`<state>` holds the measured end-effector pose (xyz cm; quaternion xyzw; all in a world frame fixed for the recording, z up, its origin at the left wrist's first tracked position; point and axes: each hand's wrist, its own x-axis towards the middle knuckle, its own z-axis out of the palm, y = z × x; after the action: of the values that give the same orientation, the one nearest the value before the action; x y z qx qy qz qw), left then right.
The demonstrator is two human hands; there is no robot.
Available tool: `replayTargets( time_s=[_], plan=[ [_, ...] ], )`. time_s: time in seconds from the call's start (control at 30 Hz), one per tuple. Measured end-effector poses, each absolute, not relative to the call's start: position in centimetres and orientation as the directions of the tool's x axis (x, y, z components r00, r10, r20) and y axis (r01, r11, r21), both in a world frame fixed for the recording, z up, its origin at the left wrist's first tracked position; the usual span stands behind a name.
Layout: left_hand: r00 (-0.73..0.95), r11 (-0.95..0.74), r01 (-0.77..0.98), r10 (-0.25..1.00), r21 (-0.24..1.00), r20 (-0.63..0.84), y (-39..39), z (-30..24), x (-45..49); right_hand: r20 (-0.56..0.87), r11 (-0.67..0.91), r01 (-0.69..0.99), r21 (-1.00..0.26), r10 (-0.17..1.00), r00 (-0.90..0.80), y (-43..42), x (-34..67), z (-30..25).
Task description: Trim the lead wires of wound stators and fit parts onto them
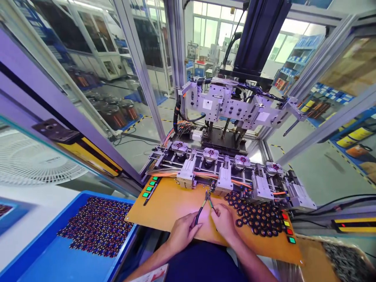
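A pair of pliers (207, 197) with dark handles points away from me over the orange work board (164, 207), its handles spread apart. My left hand (183, 231) is closed around the left handle. At the right handle's end, my right hand (225, 222) has its fingers curled in and pressed onto the grip. The plier jaws are near the front of the machine fixture (225, 178); whether they touch anything is too small to tell. Many small dark ring-shaped coil parts (261, 217) lie on the board to the right of my right hand.
A blue tray (44, 250) at the left holds rows of small parts. Green buttons (149, 189) and coloured buttons (288, 227) flank the board. Behind it, round stations (210, 154) sit below a metal machine head (232, 105). A white fan (38, 160) is at left.
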<state>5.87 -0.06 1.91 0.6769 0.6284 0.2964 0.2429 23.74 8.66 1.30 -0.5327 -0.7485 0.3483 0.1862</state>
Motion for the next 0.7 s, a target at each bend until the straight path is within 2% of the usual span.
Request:
replayTargets(
  time_s=[0.1,0.2,0.27,0.33,0.37,0.43,0.53,0.7],
  plan=[
    [0.027,-0.095,0.692,0.994,0.715,0.106,-0.6,2.9,4.4,-0.015,0.328,0.723,-0.608,0.905,-0.424,8.4,24.6,3.0],
    [-0.037,-0.078,0.71,0.988,0.7,0.148,-0.8,5.7,0.5,0.044,0.5,0.688,-0.526,0.824,-0.565,8.0,26.0,6.7],
    [-0.063,-0.085,0.787,0.974,0.611,0.216,0.0,8.7,-3.2,0.072,0.628,0.609,-0.484,0.722,-0.688,8.3,27.2,10.2],
    [0.024,-0.132,0.902,0.966,0.411,0.257,2.1,12.2,-6.9,0.095,0.737,0.524,-0.427,0.613,-0.784,9.7,27.9,14.1],
    [0.035,-0.135,0.92,0.963,0.367,0.266,3.7,13.9,-8.5,0.104,0.776,0.496,-0.39,0.572,-0.814,10.9,27.9,16.0],
    [0.05,-0.142,0.94,0.956,0.309,0.288,7.6,16.7,-11.0,0.11,0.829,0.466,-0.308,0.518,-0.849,14.0,26.9,19.4],
    [0.114,-0.191,0.95,0.949,0.248,0.292,13.8,19.0,-12.5,0.093,0.86,0.475,-0.188,0.497,-0.863,19.6,23.2,22.5],
    [0.176,-0.219,0.96,0.957,0.174,0.23,19.5,19.1,-11.5,0.016,0.863,0.502,-0.06,0.504,-0.863,25.8,17.2,22.4]
  ],
)
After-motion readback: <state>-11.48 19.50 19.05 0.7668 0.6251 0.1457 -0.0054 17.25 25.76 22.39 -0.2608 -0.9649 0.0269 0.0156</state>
